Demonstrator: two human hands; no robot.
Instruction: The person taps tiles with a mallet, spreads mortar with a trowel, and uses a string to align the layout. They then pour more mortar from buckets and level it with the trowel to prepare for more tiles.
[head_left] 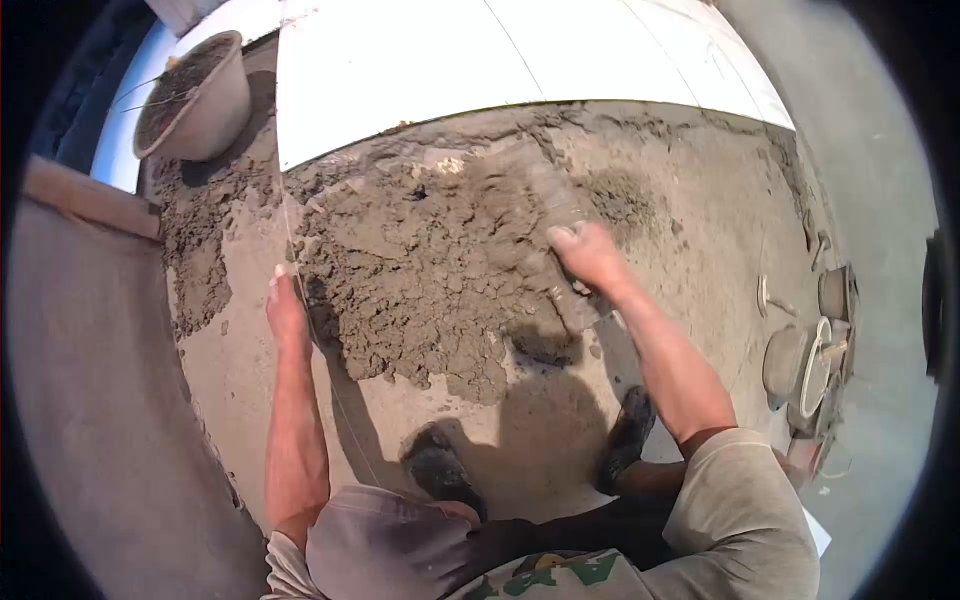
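My right hand (588, 255) is closed round a long, flat screed board (548, 190), grey with mortar and slightly blurred. The board lies across the right part of a rough bed of wet mortar (410, 270). Beside the left edge of that bed is my left hand (286, 310), close to a thin taut string (292, 235). Its fingers show only in part, so I cannot make out whether they grip anything. Large white tiles (420, 65) border the mortar at the far side.
A bucket of mortar (215, 110) stands at the upper left, near a wooden beam (90, 198). On the right are a hammer-like tool (772, 298), a pail (815, 370) and another container (834, 292). My dark shoes (440, 465) are just below the mortar.
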